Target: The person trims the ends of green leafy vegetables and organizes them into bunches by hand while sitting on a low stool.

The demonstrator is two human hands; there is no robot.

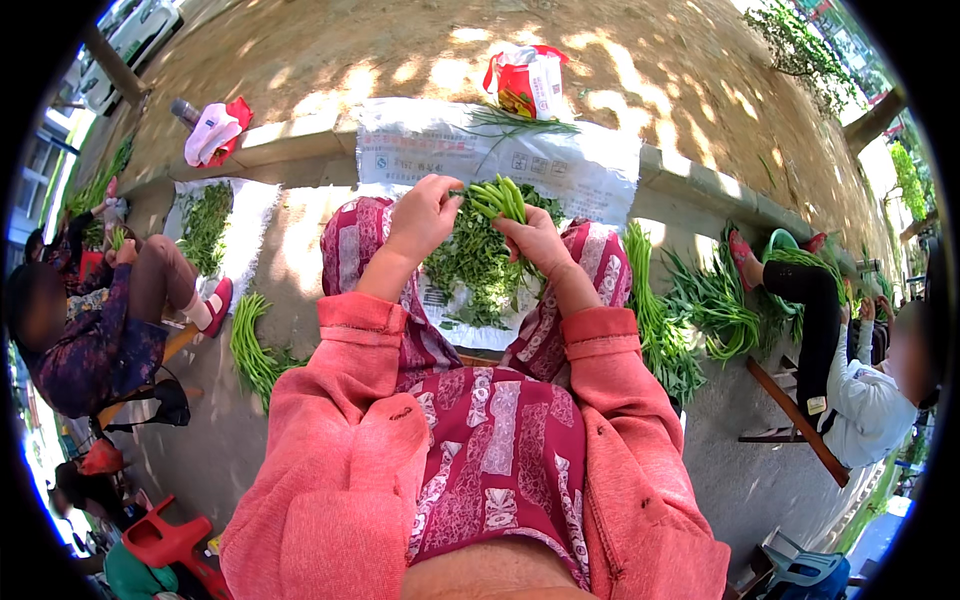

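My right hand (534,238) grips a bunch of green vegetable stems (501,198), cut ends upward, with leaves hanging below the fist. Just to its left, my left hand (429,214) has its fingers curled and thumb close to the forefinger. Whether anything small is pinched there I cannot tell. Between my knees, under both hands, lies a heap of loose green leaves (472,259) on a white woven sack (420,150). A few long thin green stalks (517,122) rest at the sack's far side.
A red and white bag (531,82) stands beyond the sack by a concrete curb (694,180). Bundled greens lie at my right (651,300) and left (251,337). Seated people flank me, one left (97,330), one right (862,397). A red plastic stool (169,534) is behind left.
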